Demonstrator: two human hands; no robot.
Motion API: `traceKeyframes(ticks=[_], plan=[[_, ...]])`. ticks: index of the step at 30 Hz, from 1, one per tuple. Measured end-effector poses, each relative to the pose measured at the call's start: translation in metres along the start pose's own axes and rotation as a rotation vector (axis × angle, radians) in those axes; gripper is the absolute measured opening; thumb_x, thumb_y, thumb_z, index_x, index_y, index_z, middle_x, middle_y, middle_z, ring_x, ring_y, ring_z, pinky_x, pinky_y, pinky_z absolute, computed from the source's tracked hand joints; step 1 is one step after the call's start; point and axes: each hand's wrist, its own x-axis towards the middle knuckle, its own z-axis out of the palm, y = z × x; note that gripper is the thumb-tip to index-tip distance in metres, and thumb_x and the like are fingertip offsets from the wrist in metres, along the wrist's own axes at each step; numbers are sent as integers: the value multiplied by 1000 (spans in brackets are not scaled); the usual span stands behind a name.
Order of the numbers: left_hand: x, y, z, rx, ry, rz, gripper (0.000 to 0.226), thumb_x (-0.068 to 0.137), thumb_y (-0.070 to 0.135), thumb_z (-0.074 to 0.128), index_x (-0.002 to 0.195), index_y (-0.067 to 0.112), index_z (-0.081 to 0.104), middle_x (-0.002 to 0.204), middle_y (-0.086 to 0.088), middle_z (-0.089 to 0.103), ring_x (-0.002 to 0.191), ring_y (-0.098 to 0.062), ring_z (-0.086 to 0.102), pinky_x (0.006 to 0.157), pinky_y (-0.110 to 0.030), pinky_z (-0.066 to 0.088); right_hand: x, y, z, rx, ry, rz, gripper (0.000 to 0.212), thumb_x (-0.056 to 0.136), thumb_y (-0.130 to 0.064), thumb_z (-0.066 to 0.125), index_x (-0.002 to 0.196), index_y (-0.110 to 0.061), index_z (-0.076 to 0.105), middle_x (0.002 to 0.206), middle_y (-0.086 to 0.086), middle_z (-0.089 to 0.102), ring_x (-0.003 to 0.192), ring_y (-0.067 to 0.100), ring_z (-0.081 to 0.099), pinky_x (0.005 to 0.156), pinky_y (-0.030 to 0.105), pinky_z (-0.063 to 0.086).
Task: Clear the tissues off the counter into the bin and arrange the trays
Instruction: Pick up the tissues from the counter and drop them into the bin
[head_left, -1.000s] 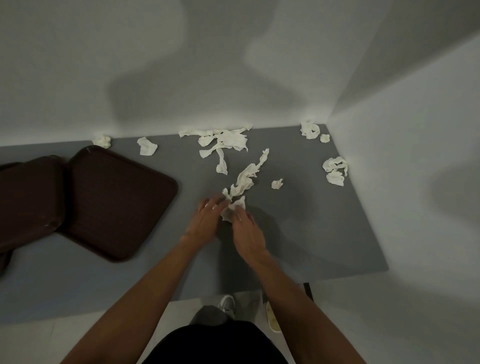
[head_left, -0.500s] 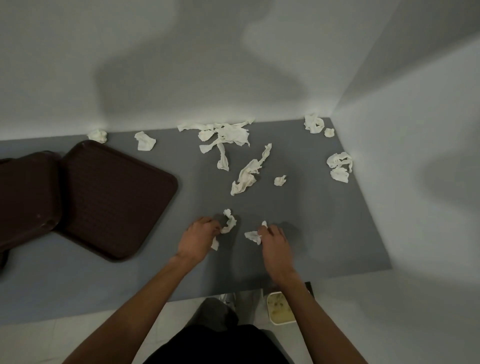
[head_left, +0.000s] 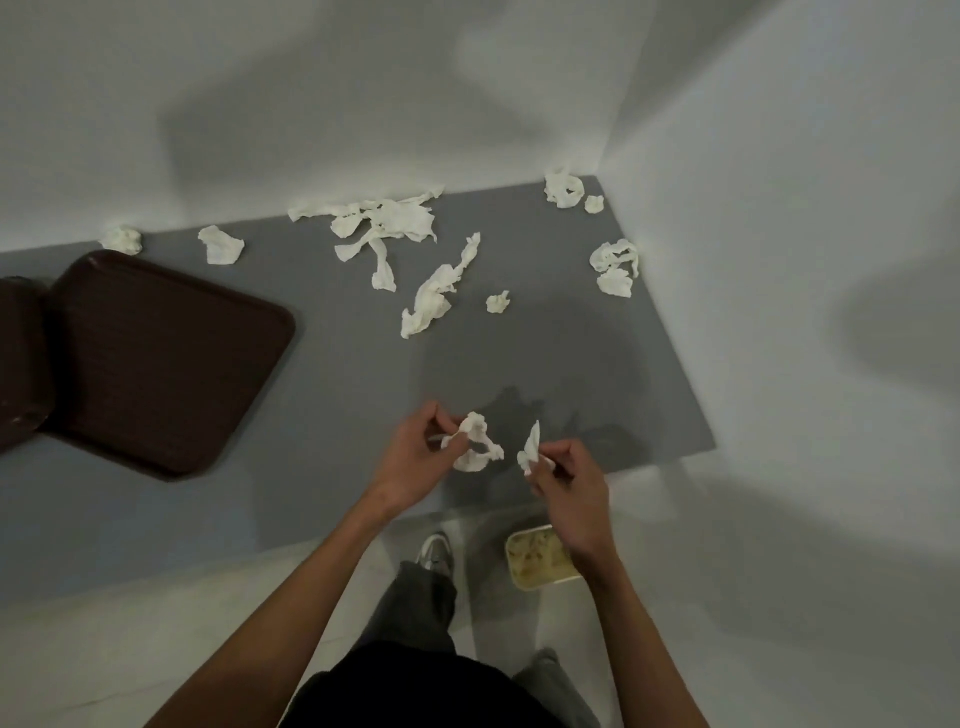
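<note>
Low in the middle of the frame, the left hand (head_left: 415, 457) pinches a twisted tissue (head_left: 475, 441) between thumb and curled fingers. The right hand (head_left: 569, 493) pinches a smaller scrap (head_left: 531, 449) the same way, both just above the near edge of the grey worktop (head_left: 571, 364).

More tissues lie loose across the upper half:
- a torn cluster (head_left: 389, 223) by the back wall
- a long strip (head_left: 434, 296) below it
- a small ball (head_left: 497, 302)
- corner pieces (head_left: 563, 188) at upper right
- a clump (head_left: 615, 267) along the right wall
- a wad (head_left: 122, 240) and a flatter piece (head_left: 221, 245) at upper left

A brown tray (head_left: 156, 364) lies at the left, meeting a second tray (head_left: 18, 364) cut off by the frame's edge; which one lies on top is hard to tell. On the floor at lower centre, the bin (head_left: 537, 558) is partly hidden behind the right forearm — its contents are too blurred to make out.
</note>
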Motion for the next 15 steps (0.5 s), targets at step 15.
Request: traceKeyframes(ticks=[15], plan=[[-141, -65, 197, 81, -43, -73, 18, 98, 28, 70, 111, 39, 76, 112, 21, 73, 100, -8, 68, 88, -34, 59, -112, 176, -168, 13, -14, 287, 23, 100, -9, 70, 99, -27, 84, 110, -6, 80, 101, 9, 77, 95, 39, 63]])
